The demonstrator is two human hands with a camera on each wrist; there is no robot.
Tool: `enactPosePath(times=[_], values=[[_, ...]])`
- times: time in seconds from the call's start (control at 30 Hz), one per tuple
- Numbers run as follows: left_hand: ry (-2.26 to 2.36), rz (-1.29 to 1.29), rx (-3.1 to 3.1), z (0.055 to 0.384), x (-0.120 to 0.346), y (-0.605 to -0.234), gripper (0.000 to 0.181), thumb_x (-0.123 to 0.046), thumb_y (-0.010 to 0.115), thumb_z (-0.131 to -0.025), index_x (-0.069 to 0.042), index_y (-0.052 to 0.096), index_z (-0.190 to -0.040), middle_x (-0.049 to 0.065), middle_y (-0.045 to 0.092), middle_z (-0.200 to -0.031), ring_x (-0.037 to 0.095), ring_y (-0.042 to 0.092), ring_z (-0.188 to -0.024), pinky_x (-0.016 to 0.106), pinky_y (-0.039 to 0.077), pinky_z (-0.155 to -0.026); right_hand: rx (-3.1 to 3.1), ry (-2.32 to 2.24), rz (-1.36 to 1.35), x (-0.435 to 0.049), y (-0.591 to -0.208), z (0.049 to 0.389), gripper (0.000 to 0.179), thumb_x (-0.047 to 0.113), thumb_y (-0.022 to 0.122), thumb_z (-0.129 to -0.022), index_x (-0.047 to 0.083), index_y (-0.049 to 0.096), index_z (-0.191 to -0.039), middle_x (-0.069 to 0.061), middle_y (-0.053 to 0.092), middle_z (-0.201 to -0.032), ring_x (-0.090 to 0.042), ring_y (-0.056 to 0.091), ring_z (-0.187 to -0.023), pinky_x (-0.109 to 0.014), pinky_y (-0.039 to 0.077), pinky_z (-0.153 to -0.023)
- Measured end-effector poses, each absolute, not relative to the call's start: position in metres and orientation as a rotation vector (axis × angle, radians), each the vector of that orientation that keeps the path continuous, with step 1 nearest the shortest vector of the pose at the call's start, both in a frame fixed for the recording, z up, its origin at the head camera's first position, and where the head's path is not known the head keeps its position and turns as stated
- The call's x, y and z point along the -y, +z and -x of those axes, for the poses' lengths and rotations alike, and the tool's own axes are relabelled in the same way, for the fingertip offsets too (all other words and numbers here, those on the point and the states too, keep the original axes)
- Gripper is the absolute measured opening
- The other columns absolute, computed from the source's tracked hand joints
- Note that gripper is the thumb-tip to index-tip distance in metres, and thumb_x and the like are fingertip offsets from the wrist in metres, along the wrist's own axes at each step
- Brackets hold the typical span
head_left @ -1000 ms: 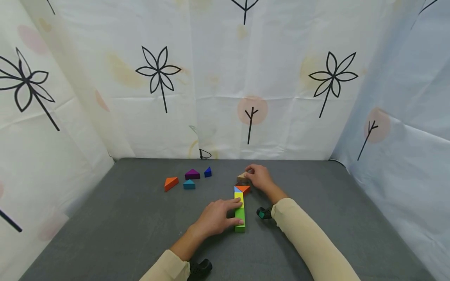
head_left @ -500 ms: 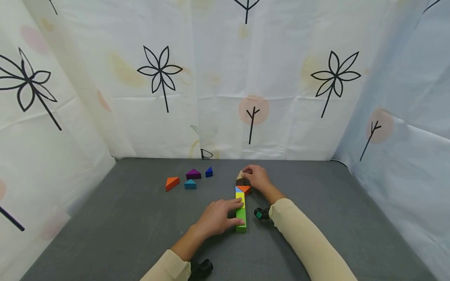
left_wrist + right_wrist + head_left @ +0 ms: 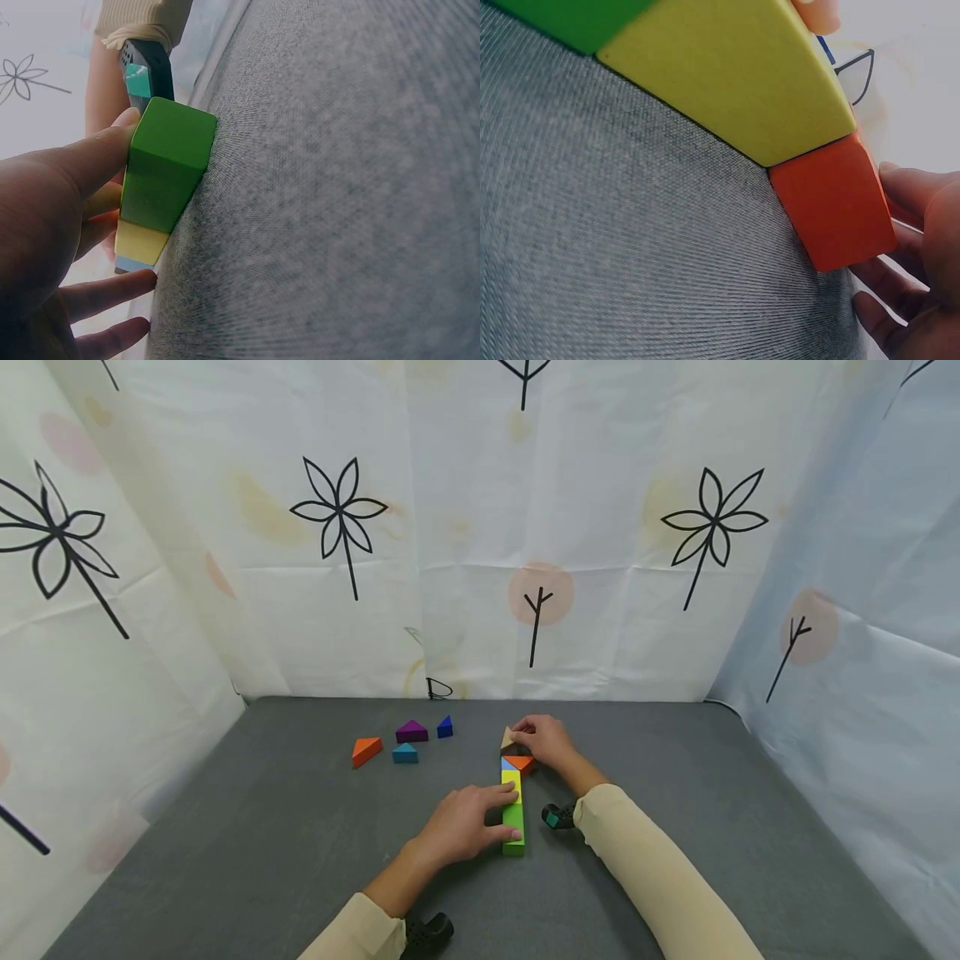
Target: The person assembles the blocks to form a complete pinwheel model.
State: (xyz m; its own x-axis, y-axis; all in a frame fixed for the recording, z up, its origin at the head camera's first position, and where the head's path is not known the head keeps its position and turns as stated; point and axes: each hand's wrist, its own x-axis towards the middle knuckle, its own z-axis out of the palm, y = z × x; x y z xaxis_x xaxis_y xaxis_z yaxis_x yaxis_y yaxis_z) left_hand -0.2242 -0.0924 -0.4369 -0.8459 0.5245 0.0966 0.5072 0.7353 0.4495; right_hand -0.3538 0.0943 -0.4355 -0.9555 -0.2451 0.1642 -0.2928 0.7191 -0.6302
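A row of blocks lies on the grey table: a green block [image 3: 513,818] nearest, then a yellow block [image 3: 511,781], then a light blue triangular block [image 3: 507,765] beside an orange triangular block [image 3: 522,762]. My left hand [image 3: 459,825] rests on the row, thumb on the green block and a fingertip on the yellow one. In the left wrist view its other fingers [image 3: 112,294] are spread, reaching past the blocks. At the far end, my right hand [image 3: 547,741] pinches a tan wooden triangular block [image 3: 506,741], partly hidden by the fingers, against the orange and light blue pair.
Left of the row are an orange triangular block [image 3: 367,752], a purple one [image 3: 411,732], a teal one [image 3: 405,754] and a dark blue one [image 3: 445,727]. A patterned white cloth [image 3: 465,635] rises behind the table [image 3: 247,827].
My right hand has shifted slightly left with the tan triangular block, which has turned and sits further left above the row. The left hand stays in place.
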Motion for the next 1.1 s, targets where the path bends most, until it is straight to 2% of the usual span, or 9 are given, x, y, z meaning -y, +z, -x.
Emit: enactPosePath(times=[0.2,1.1], values=[[0.73,-0.87,-2.903,0.2247,0.0925,-0.4384,0.057,-0.053,0.065,-0.088,-0.025,0.059,-0.137,-0.012,0.05,-0.142,0.019,0.053,-0.124,0.049,0.043,-0.097,2.844,1.073,-0.481,-0.0939,-0.4362,0.353,0.017,0.022,0.066,-0.094,0.009,0.073,-0.103,-0.003,0.069,-0.093,-0.021,0.062,-0.084,-0.039,0.051,-0.075],[0.741,-0.888,-2.902,0.2252,0.0933,-0.4404,0.057,-0.052,0.067,-0.087,-0.025,0.059,-0.136,-0.012,0.05,-0.142,0.019,0.053,-0.124,0.049,0.043,-0.097,2.83,1.098,-0.511,-0.0958,-0.4431,0.3542,0.017,0.023,0.065,-0.095,0.011,0.074,-0.104,-0.003,0.069,-0.1,-0.02,0.062,-0.087,-0.039,0.05,-0.078]])
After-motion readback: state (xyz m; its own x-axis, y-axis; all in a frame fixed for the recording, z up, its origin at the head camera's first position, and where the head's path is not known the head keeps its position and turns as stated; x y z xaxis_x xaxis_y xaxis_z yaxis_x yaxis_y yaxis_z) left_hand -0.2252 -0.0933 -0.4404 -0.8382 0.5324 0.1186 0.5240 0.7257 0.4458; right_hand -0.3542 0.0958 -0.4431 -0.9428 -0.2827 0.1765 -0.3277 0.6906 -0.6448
